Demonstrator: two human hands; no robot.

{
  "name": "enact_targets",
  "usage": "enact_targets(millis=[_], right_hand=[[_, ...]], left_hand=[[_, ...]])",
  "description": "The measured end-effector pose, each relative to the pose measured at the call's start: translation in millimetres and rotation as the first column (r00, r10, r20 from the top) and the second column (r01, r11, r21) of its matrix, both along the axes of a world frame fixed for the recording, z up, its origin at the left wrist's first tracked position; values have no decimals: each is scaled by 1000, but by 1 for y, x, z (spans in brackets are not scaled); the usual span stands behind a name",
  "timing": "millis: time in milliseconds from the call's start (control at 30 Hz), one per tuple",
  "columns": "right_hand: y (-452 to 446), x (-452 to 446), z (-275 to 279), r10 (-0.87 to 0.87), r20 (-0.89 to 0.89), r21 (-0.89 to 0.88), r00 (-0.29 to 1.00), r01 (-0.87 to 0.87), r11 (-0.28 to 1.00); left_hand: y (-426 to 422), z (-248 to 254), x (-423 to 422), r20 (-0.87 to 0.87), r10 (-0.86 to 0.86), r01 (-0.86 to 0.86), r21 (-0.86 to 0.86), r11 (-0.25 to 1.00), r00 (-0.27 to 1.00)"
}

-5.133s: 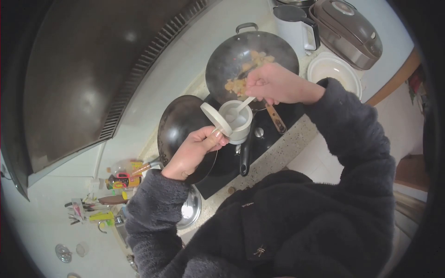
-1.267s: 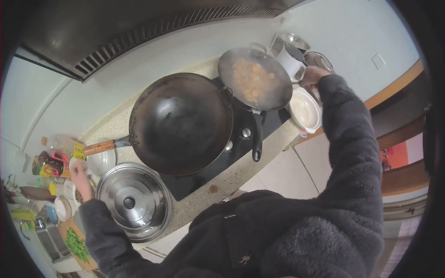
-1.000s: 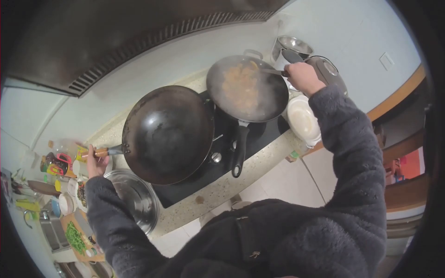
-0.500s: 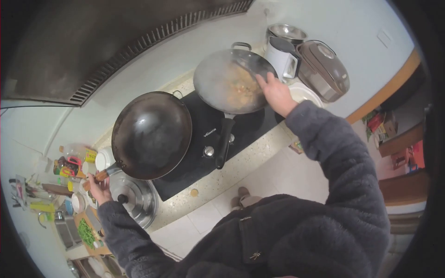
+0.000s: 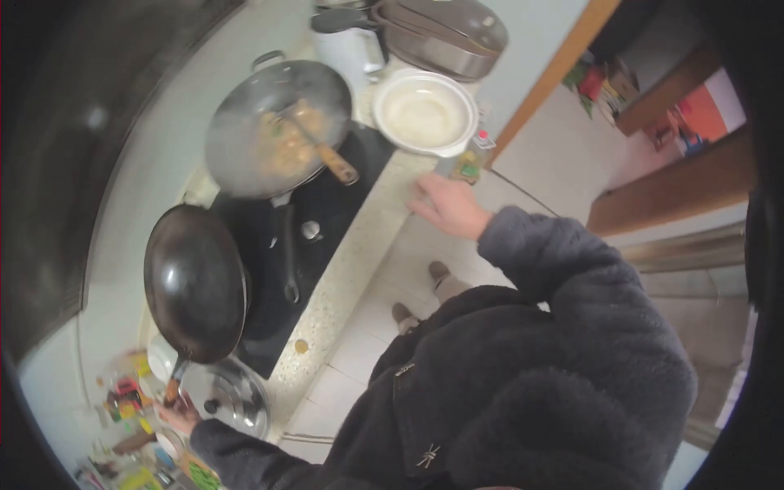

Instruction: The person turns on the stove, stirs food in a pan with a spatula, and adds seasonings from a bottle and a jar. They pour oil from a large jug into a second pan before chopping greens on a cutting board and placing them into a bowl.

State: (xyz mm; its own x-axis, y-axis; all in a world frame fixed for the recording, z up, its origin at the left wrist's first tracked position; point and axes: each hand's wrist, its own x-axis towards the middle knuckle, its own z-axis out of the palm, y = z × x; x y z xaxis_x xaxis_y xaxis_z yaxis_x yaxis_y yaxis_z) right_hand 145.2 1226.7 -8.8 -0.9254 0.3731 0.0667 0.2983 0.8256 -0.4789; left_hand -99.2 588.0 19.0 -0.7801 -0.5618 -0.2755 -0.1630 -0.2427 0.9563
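With left hand [image 5: 180, 416] closed round the wooden handle [image 5: 175, 382], holds the dark wok [image 5: 196, 282] beside the steaming pan [image 5: 237, 135]. With right hand [image 5: 447, 206] partly curled, apparently holding nothing, hovers near the counter [image 5: 351, 253] edge, closer to the spatula [image 5: 337, 166], propped in that pan, grip end slanting toward those fingers.

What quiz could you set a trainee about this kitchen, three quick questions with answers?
1. True or false: the left hand grips the dark wok by its wooden handle.
2. Where does the wooden-handled utensil rest? A) in the white dish; B) in the steaming pan; C) in the right hand.
3. Fill in: the metal lid has a ____ knob.

Key: 1 true; 2 B; 3 black
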Motion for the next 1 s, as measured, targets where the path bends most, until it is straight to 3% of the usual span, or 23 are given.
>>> enact_targets(millis=[67,200,233,267,300,400,500,600,667,700,800,867,900,967,1000], right_hand=[[36,51,-46,-144,170,0,975,146,989],[143,122,-142,-400,346,-5,849,428,904],[174,128,-162,-455,403,-13,794,502,865],[207,133,-183,-499,459,-17,735,568,823],[239,135,-208,-514,489,-24,705,600,799],[343,119,-294,-524,540,-77,659,659,748],[417,88,-355,-460,551,-253,697,664,704],[478,46,-430,-509,578,-249,638,732,634],[505,33,-507,-398,568,-120,720,551,825],[509,27,-517,-361,571,-99,737,498,861],[516,14,-468,-101,760,-25,641,185,982],[521,11,-470,-125,762,-14,635,209,978],[524,13,-477,-127,766,-12,631,212,977],[528,24,-503,-223,568,75,792,220,973],[532,27,-504,-241,512,97,824,224,970]], left_hand=[[17,3,11,5,112,-111,-86,990,994],[54,7,48,-39,318,-319,-193,928,947],[57,3,60,120,363,-194,-672,715,924],[62,-1,74,218,479,58,-944,326,850],[57,-17,73,225,551,207,-974,96,803],[32,-68,111,71,552,126,-990,-62,831],[38,-86,143,-99,524,35,-970,-241,846],[70,-95,177,-254,484,-46,-915,-400,837],[94,-81,203,-348,439,-88,-854,-512,828],[114,-98,225,-389,408,-108,-819,-563,826],[224,-206,344,-473,300,-156,-710,-687,829],[341,-280,425,-509,231,-184,-639,-747,829],[369,-290,433,-523,199,-196,-605,-771,829],[350,-274,379,-545,138,-220,-540,-812,827],[397,-291,353,-555,108,-233,-509,-829,825]])
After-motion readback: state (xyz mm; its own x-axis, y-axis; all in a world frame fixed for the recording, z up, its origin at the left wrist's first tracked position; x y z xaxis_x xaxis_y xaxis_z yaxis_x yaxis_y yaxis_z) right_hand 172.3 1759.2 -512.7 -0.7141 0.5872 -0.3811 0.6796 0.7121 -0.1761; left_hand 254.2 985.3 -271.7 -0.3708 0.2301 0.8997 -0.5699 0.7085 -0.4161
